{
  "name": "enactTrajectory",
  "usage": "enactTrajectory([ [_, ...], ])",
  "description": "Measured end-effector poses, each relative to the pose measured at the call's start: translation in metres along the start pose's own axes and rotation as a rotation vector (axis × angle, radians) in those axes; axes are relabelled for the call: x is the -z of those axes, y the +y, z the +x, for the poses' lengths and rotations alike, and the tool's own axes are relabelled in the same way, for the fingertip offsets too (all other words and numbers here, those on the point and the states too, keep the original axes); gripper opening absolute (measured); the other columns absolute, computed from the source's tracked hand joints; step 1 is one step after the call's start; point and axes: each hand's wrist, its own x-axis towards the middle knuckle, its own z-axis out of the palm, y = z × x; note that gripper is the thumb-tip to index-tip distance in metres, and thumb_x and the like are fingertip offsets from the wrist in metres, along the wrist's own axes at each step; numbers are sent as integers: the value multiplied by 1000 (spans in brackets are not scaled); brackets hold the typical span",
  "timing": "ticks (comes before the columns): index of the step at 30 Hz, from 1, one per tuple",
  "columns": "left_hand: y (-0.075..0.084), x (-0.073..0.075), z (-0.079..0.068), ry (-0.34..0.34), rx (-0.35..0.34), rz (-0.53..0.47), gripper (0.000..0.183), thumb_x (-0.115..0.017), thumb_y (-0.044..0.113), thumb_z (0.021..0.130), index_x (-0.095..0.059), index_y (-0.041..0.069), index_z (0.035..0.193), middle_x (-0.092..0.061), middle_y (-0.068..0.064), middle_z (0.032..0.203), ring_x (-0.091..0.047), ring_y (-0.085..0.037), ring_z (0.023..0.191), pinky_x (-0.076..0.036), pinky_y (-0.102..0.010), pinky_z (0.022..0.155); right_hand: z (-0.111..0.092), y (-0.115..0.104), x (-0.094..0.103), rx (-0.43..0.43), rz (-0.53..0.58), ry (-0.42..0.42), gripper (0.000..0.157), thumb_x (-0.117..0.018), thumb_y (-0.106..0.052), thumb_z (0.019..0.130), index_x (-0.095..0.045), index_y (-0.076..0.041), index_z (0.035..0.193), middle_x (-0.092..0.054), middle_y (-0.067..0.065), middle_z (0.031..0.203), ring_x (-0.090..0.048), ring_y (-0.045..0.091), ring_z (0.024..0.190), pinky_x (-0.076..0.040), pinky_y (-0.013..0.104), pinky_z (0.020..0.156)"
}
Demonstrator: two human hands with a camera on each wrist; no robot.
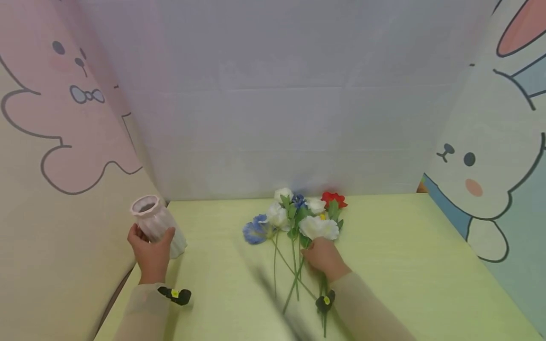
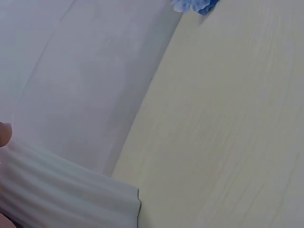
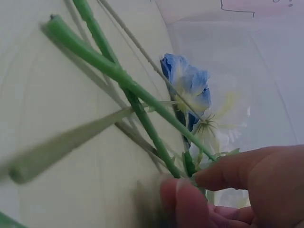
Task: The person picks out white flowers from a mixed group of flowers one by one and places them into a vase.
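My left hand [image 1: 151,258] grips a white ribbed vase [image 1: 162,225] at the table's left side, thumb and fingers on opposite sides of it. The vase tilts, its open mouth up and to the left; its ribbed wall [image 2: 71,190] fills the lower left of the left wrist view. Over the bunch of artificial flowers, my right hand [image 1: 325,258] pinches a green stem [image 3: 156,107] between thumb and forefinger, just below a large white flower [image 1: 317,228]. Around it lie more white flowers [image 1: 277,216], a light blue flower [image 1: 256,230] and a red flower [image 1: 333,199].
Several stems [image 1: 294,274] cross on the pale yellow table [image 1: 426,265], pointing toward the front. A grey-white sheet [image 1: 277,118] stands behind the table. Side panels carry a pink cartoon figure [image 1: 81,151] at left and a white rabbit [image 1: 490,156] at right.
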Motion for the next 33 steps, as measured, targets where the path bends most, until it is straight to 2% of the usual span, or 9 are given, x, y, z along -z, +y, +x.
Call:
enactTrajectory([
  [4, -1, -2, 3, 3, -2, -10, 99, -82, 24, 90, -12, 22, 161, -27, -10, 162, -29, -30, 149, -24, -50, 120, 3, 2, 0, -53, 60, -34, 37, -63, -15, 94, -61, -8, 57, -58, 2, 46, -60, 20, 44, -48, 33, 52],
  [8, 0, -2, 8, -5, -1, -21, 101, -84, 25, 88, -13, 25, 160, -28, -9, 161, -32, -29, 146, -26, -49, 120, 6, 3, 0, -107, 129, -53, 36, -65, -17, 94, -63, -6, 60, -61, 5, 49, -63, 20, 45, -51, 32, 55],
  [15, 4, -3, 14, -12, 34, -28, 102, -88, 29, 83, -18, 29, 157, -34, -7, 153, -40, -28, 137, -34, -51, 114, 7, 3, -3, -119, 232, -75, 32, -69, -18, 91, -65, -4, 62, -62, 8, 52, -64, 21, 46, -54, 35, 53],
  [18, 5, -2, 15, -20, 46, -18, 102, -89, 27, 83, -19, 26, 157, -35, -7, 151, -42, -28, 135, -36, -53, 112, 6, 4, -5, -99, 218, -70, 32, -70, -19, 90, -65, -5, 61, -62, 7, 51, -63, 20, 45, -54, 34, 53],
  [22, 2, 0, 19, -67, 32, 38, 103, -89, 23, 82, -18, 20, 157, -36, -9, 149, -42, -29, 133, -38, -53, 110, 6, 4, -4, -91, 185, -60, 32, -70, -19, 88, -65, -6, 60, -61, 5, 50, -63, 19, 45, -52, 33, 56],
  [26, -3, 4, 25, -129, -2, 110, 100, -90, 19, 82, -22, 12, 154, -42, -8, 142, -47, -26, 125, -43, -47, 104, 4, 6, -4, -87, 164, -54, 31, -70, -18, 87, -65, -7, 59, -60, 4, 50, -62, 20, 46, -51, 34, 58],
  [30, -8, 8, 27, -168, 0, 156, 99, -90, 22, 82, -21, 9, 152, -44, -7, 137, -48, -23, 120, -45, -43, 99, 1, 7, -4, -75, 144, -46, 31, -70, -19, 88, -64, -8, 58, -59, 3, 49, -60, 19, 46, -49, 34, 59],
  [33, -9, 10, 26, -187, 15, 167, 102, -90, 26, 83, -17, 10, 153, -42, -9, 139, -47, -24, 121, -43, -45, 100, 0, 7, -5, -72, 150, -44, 31, -70, -20, 88, -63, -9, 59, -59, 3, 49, -60, 20, 47, -49, 34, 59],
])
